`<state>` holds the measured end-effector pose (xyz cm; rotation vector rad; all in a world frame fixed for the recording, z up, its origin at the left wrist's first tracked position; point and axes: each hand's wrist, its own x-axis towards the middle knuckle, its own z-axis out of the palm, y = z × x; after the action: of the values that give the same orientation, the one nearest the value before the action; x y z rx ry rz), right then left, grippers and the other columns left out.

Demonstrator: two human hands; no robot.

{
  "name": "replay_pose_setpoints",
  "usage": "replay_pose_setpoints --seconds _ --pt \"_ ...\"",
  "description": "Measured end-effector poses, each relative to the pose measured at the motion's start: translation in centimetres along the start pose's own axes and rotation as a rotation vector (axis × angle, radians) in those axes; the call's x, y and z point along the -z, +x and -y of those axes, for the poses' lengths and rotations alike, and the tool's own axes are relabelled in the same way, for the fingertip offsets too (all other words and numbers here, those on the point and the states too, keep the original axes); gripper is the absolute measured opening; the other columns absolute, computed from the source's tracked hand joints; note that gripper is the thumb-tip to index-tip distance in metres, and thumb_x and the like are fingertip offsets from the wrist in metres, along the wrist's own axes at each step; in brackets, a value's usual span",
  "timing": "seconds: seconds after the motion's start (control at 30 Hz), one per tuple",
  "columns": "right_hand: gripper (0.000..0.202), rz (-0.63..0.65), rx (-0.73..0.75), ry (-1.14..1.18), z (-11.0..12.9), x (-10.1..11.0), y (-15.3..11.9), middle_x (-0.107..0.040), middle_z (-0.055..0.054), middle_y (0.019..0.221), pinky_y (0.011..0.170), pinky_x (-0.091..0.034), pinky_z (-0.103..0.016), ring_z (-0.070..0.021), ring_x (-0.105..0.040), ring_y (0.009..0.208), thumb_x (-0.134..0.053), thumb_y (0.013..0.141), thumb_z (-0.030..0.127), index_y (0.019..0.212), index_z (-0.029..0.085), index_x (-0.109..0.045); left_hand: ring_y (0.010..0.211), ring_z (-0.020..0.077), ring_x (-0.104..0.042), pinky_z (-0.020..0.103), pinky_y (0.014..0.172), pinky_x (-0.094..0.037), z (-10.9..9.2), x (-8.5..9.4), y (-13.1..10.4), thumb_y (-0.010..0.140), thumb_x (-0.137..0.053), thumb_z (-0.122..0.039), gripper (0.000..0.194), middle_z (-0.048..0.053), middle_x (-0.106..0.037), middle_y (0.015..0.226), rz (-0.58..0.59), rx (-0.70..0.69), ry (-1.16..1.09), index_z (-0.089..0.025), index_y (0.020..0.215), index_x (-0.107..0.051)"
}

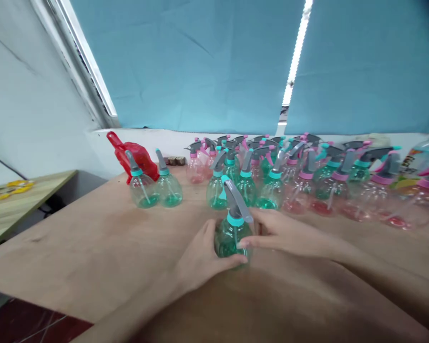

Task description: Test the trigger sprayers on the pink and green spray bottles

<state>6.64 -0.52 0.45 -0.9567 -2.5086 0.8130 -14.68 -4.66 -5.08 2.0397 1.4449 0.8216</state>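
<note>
A green see-through spray bottle (230, 238) with a grey trigger head and a teal collar stands upright, tilted slightly if at all, near the middle of the table. Around its left side wraps my left hand (207, 255), thumb across the front. My right hand (271, 228) grips the same bottle from the right, its thumb on the front of the body. The fingers behind the bottle are hidden. Just beyond it stand more green spray bottles, one (217, 190) to the left and another (270, 190) to the right.
Many pink and green spray bottles (302, 190) crowd the table's back right. Two green ones (169, 188) stand at back left beside a red plastic bag (139, 157). A large clear container (422, 157) is at far right. Yellow pieces (10, 188) lie on a side table (32, 200).
</note>
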Motion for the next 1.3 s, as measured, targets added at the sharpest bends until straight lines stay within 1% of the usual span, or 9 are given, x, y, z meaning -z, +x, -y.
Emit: replay_pose_setpoints --seconds 0.07,0.2,0.3,0.47,0.6,0.67,0.8,1.03,1.3 --pt "0.050 -0.114 -0.071 -0.077 -0.2 0.5 -1.4 -0.063 -0.006 0.104 0.069 -0.046 -0.036 -0.0232 -0.060 0.086 -0.059 0.078 0.060 0.110 0.022 -0.057 0.104 0.0318 -0.058 0.047 0.085 -0.048 -1.4 -1.3 0.4 0.066 -0.077 -0.058 0.069 0.008 -0.060 0.112 0.033 -0.012 -0.022 -0.022 0.118 -0.050" --pt "0.058 -0.291 -0.186 -0.163 -1.0 1.5 -3.7 -0.060 -0.006 0.097 0.070 -0.044 -0.040 -0.0258 -0.058 0.086 -0.065 0.066 0.068 0.099 0.021 -0.055 0.103 0.0351 -0.057 0.049 0.084 -0.048 -3.7 -4.0 1.9 0.056 -0.081 -0.060 0.072 0.010 -0.059 0.108 0.088 -0.053 -0.030 -0.020 0.108 -0.053" --pt "0.052 -0.360 -0.140 0.023 -2.0 2.0 -4.9 -0.056 -0.003 0.092 0.067 -0.045 -0.035 -0.0210 -0.055 0.081 -0.069 0.068 0.059 0.099 0.021 -0.052 0.102 0.0366 -0.057 0.052 0.084 -0.047 -4.9 -6.1 3.5 0.051 -0.083 -0.060 0.080 0.011 -0.058 0.109 0.101 -0.086 -0.029 -0.020 0.113 -0.052" --pt "0.035 -0.512 -0.148 0.329 -4.3 1.8 -5.9 -0.052 0.002 0.078 0.061 -0.043 -0.031 -0.0153 -0.051 0.069 -0.068 0.076 0.047 0.092 0.023 -0.048 0.108 0.0387 -0.055 0.055 0.089 -0.044 -6.1 -9.7 5.7 0.055 -0.080 -0.063 0.091 0.012 -0.056 0.118 0.082 -0.266 -0.030 -0.023 0.129 -0.045" --pt "0.024 -0.686 -0.134 0.399 -5.3 2.0 -6.5 -0.055 0.001 0.084 0.070 -0.046 -0.034 -0.0171 -0.054 0.075 -0.062 0.083 0.044 0.093 0.025 -0.051 0.109 0.0404 -0.054 0.058 0.089 -0.044 -6.6 -12.1 6.7 0.056 -0.074 -0.071 0.100 0.015 -0.053 0.124 0.049 -0.310 -0.070 -0.024 0.136 -0.037" --pt "0.020 -0.704 -0.137 0.390 -5.6 2.4 -6.7 -0.055 0.000 0.084 0.070 -0.046 -0.034 -0.0172 -0.054 0.075 -0.061 0.084 0.042 0.091 0.025 -0.051 0.108 0.0394 -0.054 0.057 0.089 -0.045 -6.6 -12.9 7.0 0.055 -0.073 -0.074 0.102 0.016 -0.052 0.124 0.034 -0.303 -0.117 -0.022 0.135 -0.035" --pt "0.016 -0.663 -0.112 0.415 -6.4 3.3 -6.9 -0.048 0.004 0.073 0.064 -0.043 -0.030 -0.0136 -0.048 0.065 -0.057 0.086 0.034 0.083 0.024 -0.046 0.110 0.0359 -0.052 0.052 0.093 -0.044 -6.1 -13.1 7.3 0.060 -0.071 -0.074 0.096 0.015 -0.051 0.124 0.089 -0.359 -0.155 -0.020 0.133 -0.038" --pt "0.010 -0.588 0.004 0.356 -7.8 4.3 -6.8 -0.042 0.006 0.066 0.052 -0.033 -0.026 -0.0104 -0.037 0.058 -0.054 0.084 0.025 0.079 0.023 -0.045 0.117 0.0343 -0.047 0.050 0.097 -0.039 -4.4 -10.8 7.7 0.067 -0.069 -0.070 0.095 0.015 -0.046 0.131 0.257 -0.449 0.071 -0.021 0.139 -0.031" --pt "0.005 -0.537 0.056 0.395 -8.9 4.4 -6.8 -0.045 0.006 0.062 0.048 -0.033 -0.027 -0.0120 -0.037 0.051 -0.054 0.085 0.028 0.082 0.026 -0.050 0.125 0.0373 -0.039 0.055 0.100 -0.034 -3.2 -10.0 8.1 0.077 -0.063 -0.063 0.077 0.016 -0.044 0.138 0.355 -0.410 0.295 -0.019 0.137 -0.041"
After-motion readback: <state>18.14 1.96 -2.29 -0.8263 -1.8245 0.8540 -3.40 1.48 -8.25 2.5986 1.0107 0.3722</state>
